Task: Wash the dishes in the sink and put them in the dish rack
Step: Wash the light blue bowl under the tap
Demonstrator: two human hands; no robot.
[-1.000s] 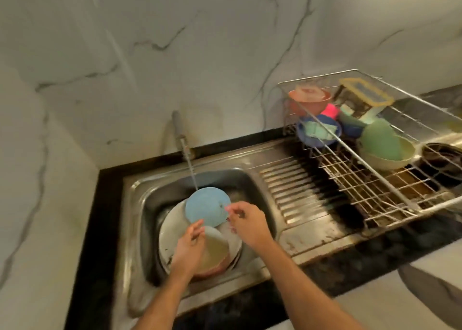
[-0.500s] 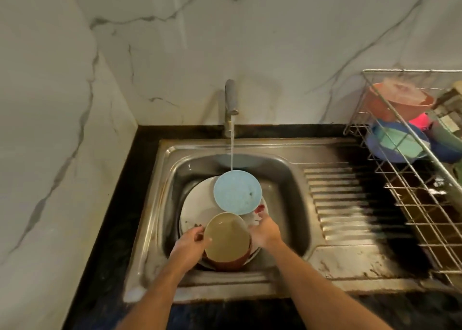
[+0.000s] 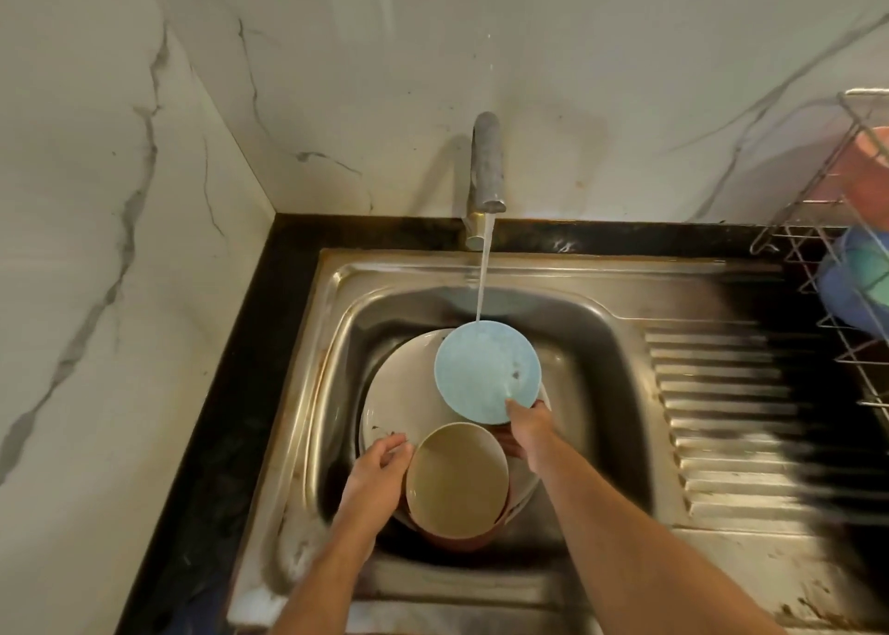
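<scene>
Nearest to us, our left hand (image 3: 380, 473) rests against the left rim of the tan bowl (image 3: 457, 479), fingers loosely curved along its edge; we cannot tell whether they truly grip it or only steady it. The bowl sits just to the right of that hand, mouth up and tipped a little toward us, with a reddish outer wall showing beneath. Being round, it has no long axis worth naming; what matters is that its opening faces up.

Just beyond and to the right, our right hand (image 3: 529, 430) pinches the near edge of the blue plate (image 3: 487, 372), thumb on its upper face. The plate extends away from that hand, toward the far side of the sink, and is tilted so its face turns toward us and its far rim rises. Again round, so its facing counts: the flat side points up and back at us.

The water stream (image 3: 482, 278) from the tap (image 3: 486, 168) lands on the plate's far rim. We judge that rinsing is under way, and the right hand, already holding the plate, is the one placed to carry it.

Under both dishes lies a large white plate (image 3: 404, 394) in the sink (image 3: 601, 346). The dish rack (image 3: 818, 259) stands well off to the right of the right hand, so the coming move should swing rightward.
</scene>
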